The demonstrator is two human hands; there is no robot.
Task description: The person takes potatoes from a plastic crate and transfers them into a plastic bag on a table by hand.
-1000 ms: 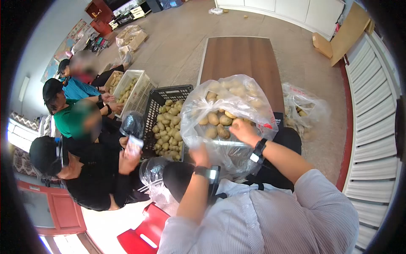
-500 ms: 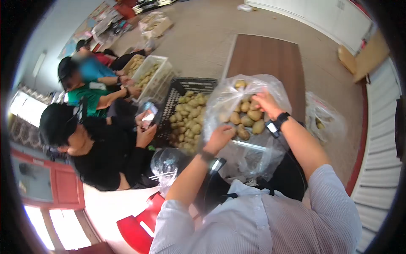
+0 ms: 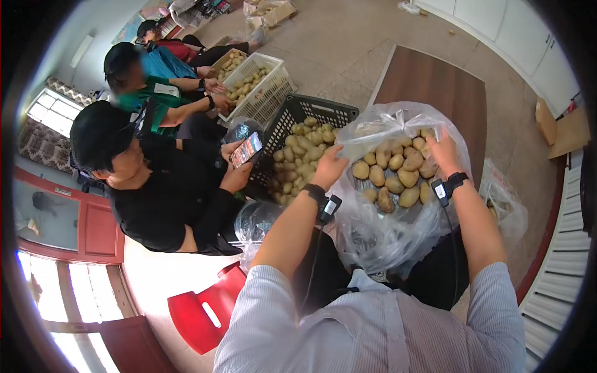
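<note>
A large clear plastic bag [image 3: 379, 239] lies with its mouth spread wide in front of me, and many brown potatoes [image 3: 407, 178] show inside it. At the bag's left rim, my left hand [image 3: 329, 168] is closed on the plastic. My right hand [image 3: 443, 154] grips the opposite rim, beside the potatoes on that side. Both wrists wear black bands with small devices. Left of the bag stands a black crate [image 3: 323, 110] holding paler potatoes [image 3: 298, 155].
Beyond the bag is a brown wooden table [image 3: 429, 78]. On my left a person in black [image 3: 168, 199] holds a phone [image 3: 247, 150]; others sit by a white crate [image 3: 273, 93] of potatoes. A red stool [image 3: 193, 320] stands at lower left, another plastic bag [image 3: 507, 205] at right.
The bag's mouth has been spread wider, showing more potatoes. My left hand has come up to the left rim, my right hand has moved off the potatoes to the right rim. The view has shifted.
</note>
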